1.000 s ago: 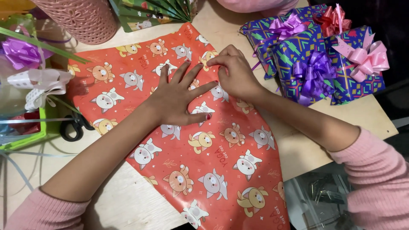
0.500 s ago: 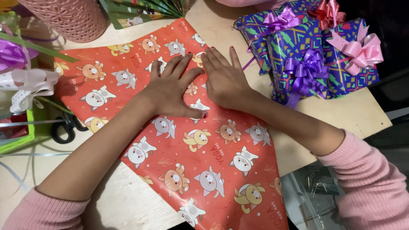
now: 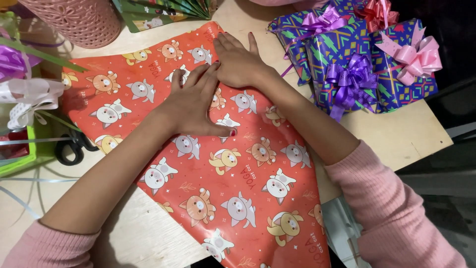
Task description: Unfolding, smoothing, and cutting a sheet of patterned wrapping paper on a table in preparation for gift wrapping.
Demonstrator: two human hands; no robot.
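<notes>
A sheet of orange-red wrapping paper printed with cartoon cats (image 3: 223,198) lies flat across a pale wooden table (image 3: 396,134), its long axis running from about 11 o'clock down to 5 o'clock, where its lower end appears to overhang the table's near edge. Both bare hands press down on its upper half. The left hand (image 3: 193,101) lies palm down with fingers spread and pointing to 12 o'clock, thumb stretched toward 4 o'clock, grasping nothing. The right hand (image 3: 240,62) lies flat just beyond it at 1 o'clock, fingers together and pointing to 11 o'clock, nearer the sheet's far edge, likewise gripping nothing; the two hands lie side by side, touching or nearly so. Pink sleeves are pushed up both forearms. At 2 o'clock from the hands sit wrapped blue patterned gift boxes (image 3: 347,64) topped with purple and pink bows. At 9 o'clock, black-handled scissors (image 3: 74,146) lie beside loose ribbon, and a pink perforated basket (image 3: 74,20) stands at 11 o'clock.
</notes>
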